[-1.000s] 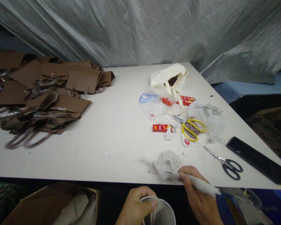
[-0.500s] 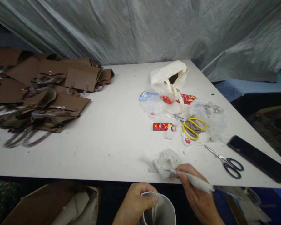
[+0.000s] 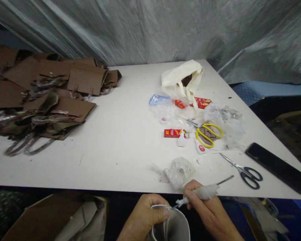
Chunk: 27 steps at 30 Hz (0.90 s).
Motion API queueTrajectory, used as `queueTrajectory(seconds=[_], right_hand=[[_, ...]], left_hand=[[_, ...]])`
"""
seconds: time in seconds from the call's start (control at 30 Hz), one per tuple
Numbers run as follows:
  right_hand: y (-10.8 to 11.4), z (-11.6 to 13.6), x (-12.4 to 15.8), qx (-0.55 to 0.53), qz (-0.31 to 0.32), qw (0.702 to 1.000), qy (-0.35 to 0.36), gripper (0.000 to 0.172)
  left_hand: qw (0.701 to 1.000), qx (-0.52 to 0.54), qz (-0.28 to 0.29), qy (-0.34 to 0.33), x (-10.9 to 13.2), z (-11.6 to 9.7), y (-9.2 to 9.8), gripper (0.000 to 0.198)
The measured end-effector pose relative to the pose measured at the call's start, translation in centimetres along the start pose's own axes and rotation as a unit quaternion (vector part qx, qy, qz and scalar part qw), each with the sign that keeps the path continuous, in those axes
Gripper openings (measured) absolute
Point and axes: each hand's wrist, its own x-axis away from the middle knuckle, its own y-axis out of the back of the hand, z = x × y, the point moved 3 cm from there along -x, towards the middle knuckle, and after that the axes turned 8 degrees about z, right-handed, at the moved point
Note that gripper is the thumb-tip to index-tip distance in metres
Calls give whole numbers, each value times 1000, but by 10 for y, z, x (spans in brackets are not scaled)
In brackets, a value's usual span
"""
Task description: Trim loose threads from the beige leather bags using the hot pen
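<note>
My left hand (image 3: 150,212) pinches the rim of a pale grey bag (image 3: 182,222) between thumb and fingers, below the table's front edge. The bag's opening faces up, and its lower part is out of frame. In my right hand (image 3: 203,204) is a thin metal tool with a whitish wrapped handle (image 3: 207,191). One dark metal end points away over the table. The other end reaches the bag's rim beside my left thumb; whether it presses into the material I cannot tell. Just beyond my right hand lies a crumpled clear plastic bag (image 3: 179,172).
Brown handbags (image 3: 84,80) are heaped at the left of the white table (image 3: 125,134). On the right lie black-handled scissors (image 3: 249,175), yellow-handled scissors (image 3: 209,134), a black phone-like slab (image 3: 278,167), glue bottles (image 3: 181,139), a red box (image 3: 173,133) and a cream cloth bag (image 3: 174,77).
My right hand has moved slightly down and left and turned the tool, bringing one end to the bag's rim. The left hand keeps its hold on the bag.
</note>
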Motion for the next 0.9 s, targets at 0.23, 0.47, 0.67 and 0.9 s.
queueTrajectory(seconds=[0.23,0.47,0.67,0.9], right_hand=[[-8,0,0,-15,6,1000,-16,38],[-11,-1,0,-7,11,1000,-1,38],[-13,3,13,88,16,991,104,37],[-14,23,38,279,59,906,312,13]], left_hand=[[1000,11,11,-5,-1,5,0,26],[1000,13,5,-20,-2,6,-2,27],[996,79,10,-29,-1,9,-6,22],[992,122,30,-30,8,15,-14,21]])
